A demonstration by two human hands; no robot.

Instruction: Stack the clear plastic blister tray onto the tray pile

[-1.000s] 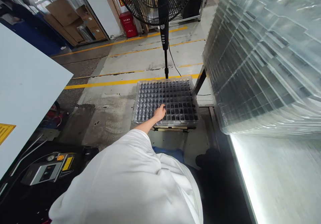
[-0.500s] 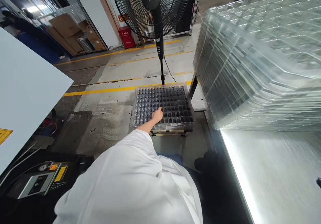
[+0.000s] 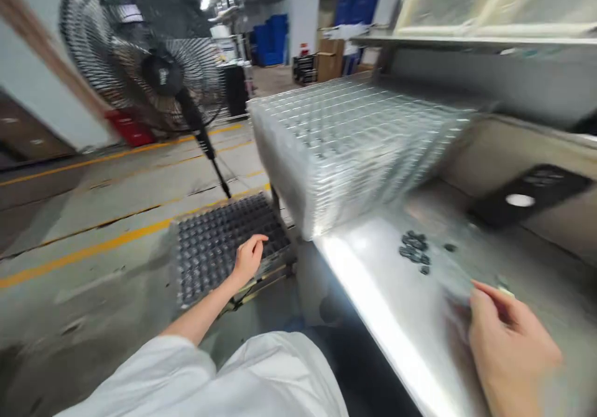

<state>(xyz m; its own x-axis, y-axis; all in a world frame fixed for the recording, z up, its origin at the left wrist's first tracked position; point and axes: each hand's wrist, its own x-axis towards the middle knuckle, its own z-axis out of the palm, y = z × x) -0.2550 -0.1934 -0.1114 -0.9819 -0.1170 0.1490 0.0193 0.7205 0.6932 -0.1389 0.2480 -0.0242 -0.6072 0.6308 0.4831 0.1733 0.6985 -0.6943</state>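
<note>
My left hand (image 3: 249, 260) hovers above the front right part of a clear plastic tray (image 3: 180, 286), whose many cells hold dark pieces. Its fingers are drawn together, and whatever may be between them is hidden. Over a shiny metal worktop (image 3: 366, 280), my right hand (image 3: 510, 336) is closed in a pinch, thumb against index finger. Blur hides what it may hold. A small cluster of black ring-like parts (image 3: 414, 247) lies on the worktop ahead of that hand, with a single dark part (image 3: 449, 247) just to the right.
A tall stack of clear celled trays (image 3: 354, 149) stands on the worktop's left end. A black phone-like slab (image 3: 532, 196) lies at the back right, below a shelf (image 3: 476, 40). Beyond the low tray is a black standing fan (image 3: 163, 74) on a yellow-lined floor.
The view has swung right towards the worktop. My left hand has shifted rightwards over the tray and looks raised. My right hand has come into view.
</note>
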